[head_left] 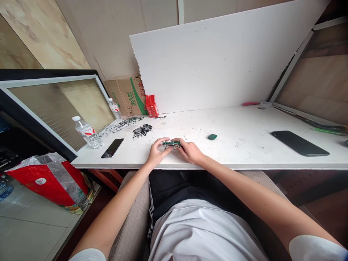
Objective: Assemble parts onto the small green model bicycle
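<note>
A small dark green model piece (172,144) with thin struts is held low over the front of the white table. My left hand (158,152) grips its left end between thumb and fingers. My right hand (191,151) is closed on its right end, the fingers partly hiding it. Its exact kind is too small to make out. To the right of my hands lies a green lump (212,136). A tangle of black plastic parts (143,130) lies to the left, beyond my left hand. Behind that are thin black sprue frames (123,124).
A phone (112,148) and water bottle (88,132) are at the left, another bottle (114,108) behind. A red box (151,106) stands before a cardboard box (126,96). At the right lies a dark grey slab-like object (299,143). A white board (214,58) leans at the back.
</note>
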Tool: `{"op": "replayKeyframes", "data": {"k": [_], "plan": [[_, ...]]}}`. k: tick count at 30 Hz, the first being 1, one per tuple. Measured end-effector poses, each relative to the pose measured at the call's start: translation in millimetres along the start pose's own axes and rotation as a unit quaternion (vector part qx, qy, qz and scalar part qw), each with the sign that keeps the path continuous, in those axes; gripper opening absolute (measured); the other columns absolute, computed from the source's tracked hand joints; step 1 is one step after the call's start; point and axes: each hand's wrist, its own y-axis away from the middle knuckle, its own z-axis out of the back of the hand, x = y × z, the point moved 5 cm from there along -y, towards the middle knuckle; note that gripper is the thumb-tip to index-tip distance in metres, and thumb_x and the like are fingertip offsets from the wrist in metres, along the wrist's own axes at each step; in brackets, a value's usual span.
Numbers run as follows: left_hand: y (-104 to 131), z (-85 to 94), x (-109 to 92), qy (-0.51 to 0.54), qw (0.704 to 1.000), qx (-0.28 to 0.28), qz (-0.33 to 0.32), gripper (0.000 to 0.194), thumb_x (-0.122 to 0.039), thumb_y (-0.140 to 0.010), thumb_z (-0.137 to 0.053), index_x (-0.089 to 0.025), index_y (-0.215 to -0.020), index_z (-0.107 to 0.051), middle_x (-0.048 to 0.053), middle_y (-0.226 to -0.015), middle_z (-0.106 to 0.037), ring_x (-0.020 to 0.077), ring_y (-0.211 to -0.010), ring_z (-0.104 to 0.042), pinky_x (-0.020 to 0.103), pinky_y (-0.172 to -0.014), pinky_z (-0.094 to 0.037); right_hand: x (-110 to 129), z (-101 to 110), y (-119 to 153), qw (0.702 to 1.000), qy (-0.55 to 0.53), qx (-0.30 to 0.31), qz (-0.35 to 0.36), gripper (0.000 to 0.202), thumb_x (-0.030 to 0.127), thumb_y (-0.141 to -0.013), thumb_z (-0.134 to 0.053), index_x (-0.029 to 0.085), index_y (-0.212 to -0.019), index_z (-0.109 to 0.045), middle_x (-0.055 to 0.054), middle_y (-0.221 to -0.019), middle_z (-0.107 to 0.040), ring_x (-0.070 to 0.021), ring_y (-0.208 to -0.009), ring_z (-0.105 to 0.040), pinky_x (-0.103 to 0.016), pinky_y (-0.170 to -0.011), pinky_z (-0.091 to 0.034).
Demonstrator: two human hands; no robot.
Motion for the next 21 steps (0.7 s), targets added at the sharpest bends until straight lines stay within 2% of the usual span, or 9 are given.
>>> {"op": "replayKeyframes", "data": {"k": [3,7,12,18,21], "plan": [[3,-0.7,-11,-0.084,0.992,-0.026,-0.09,0.027,-0.037,-0.094,-0.077,-0.023,-0.117,-0.074,0.011,-0.13,-0.073,0.0275,-0.131,-0.062,0.045,-0.116,-0.045,0,0,0,1.0,-0.002,-0.003,0.002,0.036,0.036,-0.113,-0.04,0.021,-0.143,-0.052,-0.008,-0.106,-0.08,-0.0213,-0.069,-0.07,-0.029,-0.069,-0.046],[13,-2.8,-20,-0.221,0.955,-0.095,-0.172,0.016,-0.034,-0.101,-0.067,-0.022,-0.112,-0.07,0.012,-0.128,-0.069,0.0283,-0.13,-0.057,0.048,-0.115,-0.045,0,1,0,1.0,0.013,-0.016,-0.011,0.036,0.038,-0.113,-0.039,0.02,-0.139,-0.055,-0.007,-0.102,-0.08,-0.0185,-0.064,-0.066,-0.027,-0.067,-0.042],[21,-7.7,-24,-0.282,0.931,-0.119,-0.198,0.016,-0.03,-0.105,-0.057,-0.022,-0.118,-0.064,0.013,-0.127,-0.064,0.0278,-0.124,-0.058,0.047,-0.112,-0.044,-2,0,-1,0.998,0.042,-0.016,-0.034,0.034,0.038,-0.112,-0.041,0.019,-0.135,-0.057,-0.004,-0.088,-0.077,-0.0174,-0.06,-0.061,-0.026,-0.065,-0.038],[22,-7.4,-27,-0.288,0.929,-0.138,-0.186,0.022,-0.019,-0.097,-0.06,-0.022,-0.118,-0.063,0.012,-0.124,-0.068,0.0283,-0.124,-0.061,0.047,-0.11,-0.045,-5,-3,-2,0.996,0.059,0.01,-0.062,0.03,0.036,-0.108,-0.044,0.019,-0.126,-0.062,-0.003,-0.078,-0.073,-0.0178,-0.059,-0.059,-0.026,-0.064,-0.033],[23,-8.0,-33,-0.272,0.931,-0.127,-0.206,0.028,-0.015,-0.092,-0.063,-0.022,-0.119,-0.065,0.011,-0.121,-0.072,0.0286,-0.124,-0.064,0.047,-0.11,-0.047,-5,-3,-2,0.996,0.065,0.02,-0.063,0.028,0.034,-0.108,-0.044,0.019,-0.123,-0.062,-0.003,-0.077,-0.072,-0.0177,-0.059,-0.058,-0.026,-0.064,-0.033]]}}
